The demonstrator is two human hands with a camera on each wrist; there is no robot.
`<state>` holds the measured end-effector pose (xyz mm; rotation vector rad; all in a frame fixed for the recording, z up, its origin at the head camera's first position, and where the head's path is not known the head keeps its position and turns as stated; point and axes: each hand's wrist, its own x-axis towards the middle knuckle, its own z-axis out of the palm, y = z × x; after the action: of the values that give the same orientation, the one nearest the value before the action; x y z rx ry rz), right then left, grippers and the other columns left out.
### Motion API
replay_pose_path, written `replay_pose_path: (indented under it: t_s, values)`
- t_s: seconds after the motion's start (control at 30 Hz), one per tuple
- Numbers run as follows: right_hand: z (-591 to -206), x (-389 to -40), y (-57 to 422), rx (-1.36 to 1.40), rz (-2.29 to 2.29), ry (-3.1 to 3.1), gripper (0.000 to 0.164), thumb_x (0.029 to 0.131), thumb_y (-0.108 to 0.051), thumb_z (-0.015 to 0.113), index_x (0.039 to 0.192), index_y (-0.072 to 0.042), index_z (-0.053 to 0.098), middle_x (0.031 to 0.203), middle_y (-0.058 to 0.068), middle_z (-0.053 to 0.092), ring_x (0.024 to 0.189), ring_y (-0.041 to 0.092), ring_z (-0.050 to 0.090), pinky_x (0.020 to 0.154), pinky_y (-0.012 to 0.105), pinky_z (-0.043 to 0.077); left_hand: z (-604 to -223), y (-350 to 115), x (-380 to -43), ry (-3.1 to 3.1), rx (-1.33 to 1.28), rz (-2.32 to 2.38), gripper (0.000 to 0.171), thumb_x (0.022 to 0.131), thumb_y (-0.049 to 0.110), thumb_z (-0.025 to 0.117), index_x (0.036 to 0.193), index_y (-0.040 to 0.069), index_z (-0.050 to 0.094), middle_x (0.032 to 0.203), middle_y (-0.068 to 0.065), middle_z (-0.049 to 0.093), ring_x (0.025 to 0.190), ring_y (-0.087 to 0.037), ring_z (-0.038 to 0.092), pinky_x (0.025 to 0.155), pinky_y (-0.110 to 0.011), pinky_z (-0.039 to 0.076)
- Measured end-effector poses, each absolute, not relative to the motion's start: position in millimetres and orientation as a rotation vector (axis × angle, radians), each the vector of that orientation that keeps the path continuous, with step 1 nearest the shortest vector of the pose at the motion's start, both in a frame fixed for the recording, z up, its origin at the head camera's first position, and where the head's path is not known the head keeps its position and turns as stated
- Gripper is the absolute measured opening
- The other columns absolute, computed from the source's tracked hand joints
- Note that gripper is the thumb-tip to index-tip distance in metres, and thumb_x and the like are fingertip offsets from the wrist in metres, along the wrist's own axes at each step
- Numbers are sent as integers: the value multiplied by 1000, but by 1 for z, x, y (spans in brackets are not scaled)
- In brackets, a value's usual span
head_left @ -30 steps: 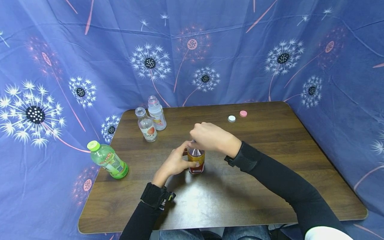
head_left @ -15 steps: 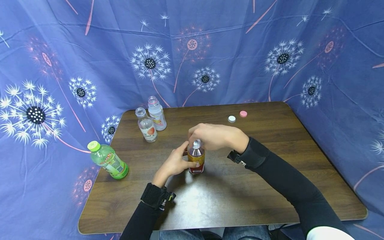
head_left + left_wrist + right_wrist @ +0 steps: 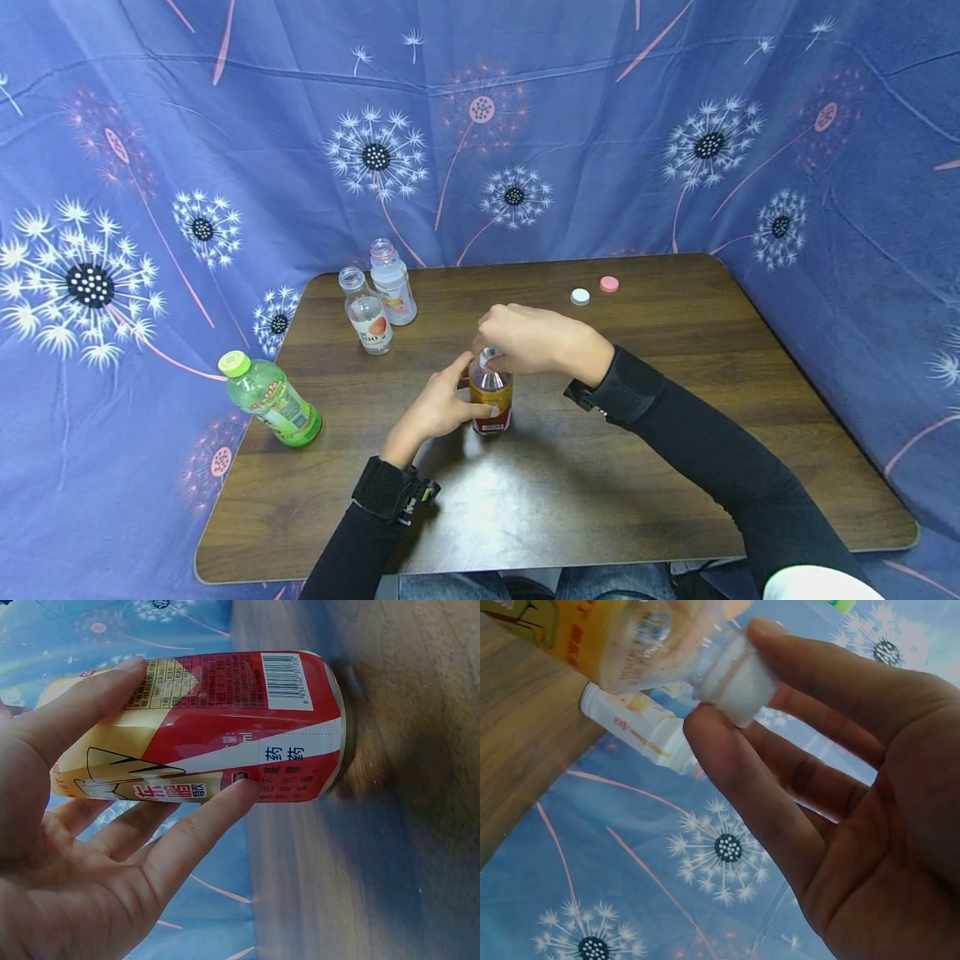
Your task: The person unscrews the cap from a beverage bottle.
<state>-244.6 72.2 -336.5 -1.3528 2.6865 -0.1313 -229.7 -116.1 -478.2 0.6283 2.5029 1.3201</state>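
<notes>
A clear plastic bottle with a red and gold label [image 3: 492, 408] stands upright on the table, near its middle. My left hand [image 3: 438, 406] grips it from the left, thumb and fingers around the label [image 3: 225, 742]. Over its top, my right hand [image 3: 536, 340] pinches the white cap [image 3: 742, 686] between thumb and fingertips. In the right wrist view the cap sits on the bottle's neck. From the head view, the right hand's fingertips are partly hidden behind the bottle top.
Two uncapped bottles, one clear [image 3: 369, 321] and one whitish [image 3: 392, 292], stand at the back left. A green bottle [image 3: 273, 404] with its cap on is at the left edge. A white cap [image 3: 580, 297] and a pink cap [image 3: 609, 284] lie at the back right.
My right hand has turned at the wrist around the bottle top, first uncovering the cap, then partly rotating back. The left hand and the bottle stay in place.
</notes>
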Motion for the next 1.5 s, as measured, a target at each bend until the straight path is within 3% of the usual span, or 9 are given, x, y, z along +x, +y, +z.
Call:
replay_pose_path:
  t_s: [0.2,0.33,0.43,0.53,0.63,0.73,0.93,1.13,1.5]
  values:
    - [-341,-242,67,-1270,-54,2807,17,92,-30,75,83,-15,75,73,-3,69,60,8,62,55,26,49,-476,-116,-229,2489,636,1318,74,81,28,87,142,33,46,138,-3,64,129,-35,60,107,-56,49]
    - [-342,-240,65,-1219,-25,2855,23,91,-33,75,78,-14,71,67,-4,63,55,9,57,51,26,45,-476,-116,-229,2489,640,1310,73,81,28,86,141,34,46,138,-4,64,129,-35,60,107,-56,48]
    - [-342,-240,66,-1195,-18,2866,27,91,-39,74,81,-15,72,70,-4,64,58,10,59,54,28,47,-476,-116,-228,2495,642,1300,72,81,28,86,140,34,47,137,-4,64,129,-34,60,107,-56,49]
    - [-341,-240,69,-1208,-38,2830,28,90,-43,75,95,-15,74,84,-4,68,70,10,64,63,31,54,-476,-116,-228,2500,629,1288,73,81,29,87,141,33,47,139,-3,63,129,-33,60,107,-55,49]
    - [-337,-242,74,-1286,-120,2739,30,88,-30,78,115,-18,73,105,-3,69,90,11,66,77,33,57,-475,-117,-228,2506,613,1285,75,80,31,87,143,32,46,139,-4,63,129,-33,60,107,-54,49]
    - [-332,-242,77,-1382,-223,2637,37,87,-9,76,121,-20,72,117,-1,66,102,14,65,87,34,57,-476,-118,-227,2504,616,1291,81,81,30,87,148,28,43,139,-7,63,128,-34,60,106,-53,50]
    - [-332,-243,80,-1457,-288,2516,39,84,9,69,108,-20,77,110,-3,67,102,12,65,86,28,56,-477,-118,-227,2478,627,1305,87,82,29,86,153,28,37,143,-6,60,131,-34,58,108,-53,49]
    - [-336,-246,79,-1504,-235,2541,35,83,6,73,105,-19,80,101,-3,69,95,10,67,81,25,56,-477,-117,-227,2478,612,1306,75,81,29,86,144,27,44,141,-5,62,133,-33,57,109,-54,47]
    - [-336,-245,77,-1445,-181,2607,21,88,-5,76,107,-13,79,98,1,71,92,13,67,75,26,58,-479,-116,-227,2490,619,1320,74,81,26,86,143,29,45,138,-3,63,130,-33,60,107,-53,50]
